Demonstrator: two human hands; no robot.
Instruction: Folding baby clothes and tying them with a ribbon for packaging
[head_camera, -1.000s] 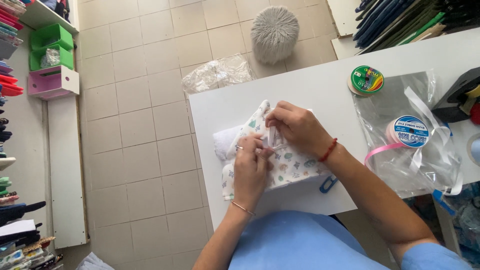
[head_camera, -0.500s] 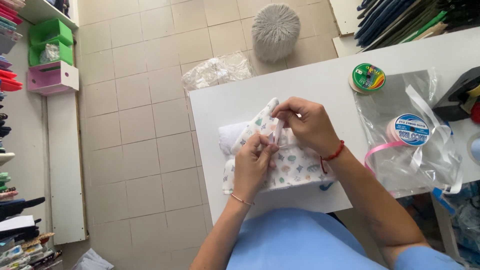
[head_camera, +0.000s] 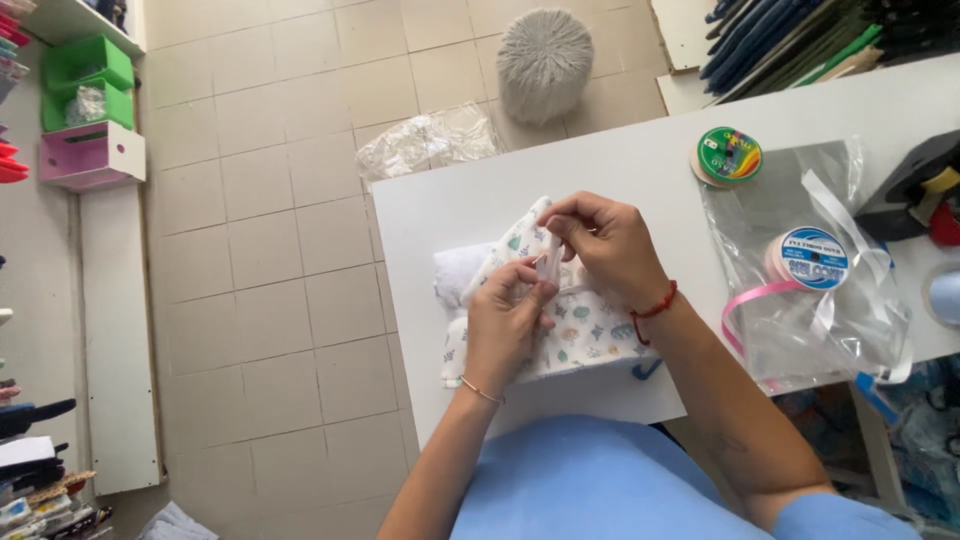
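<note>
A folded white cloth with small printed figures (head_camera: 585, 330) lies on the white table (head_camera: 640, 170), over a plain white fabric (head_camera: 457, 273). My left hand (head_camera: 508, 322) rests on the cloth and pinches a narrow white ribbon (head_camera: 549, 262) above it. My right hand (head_camera: 605, 240), with a red cord on the wrist, holds the same ribbon from the right. Both hands meet over the cloth's upper edge.
A clear plastic bag (head_camera: 800, 270) with a blue-and-white ribbon spool (head_camera: 808, 259), white and pink ribbon lies to the right. A green spool (head_camera: 729, 156) sits behind it. A black object (head_camera: 915, 185) is at far right. A crumpled plastic bag (head_camera: 425, 142) and grey pouf (head_camera: 544, 58) are on the floor.
Both hands have lifted slightly off the cloth and drawn together, and the white ribbon now stands pinched between them.
</note>
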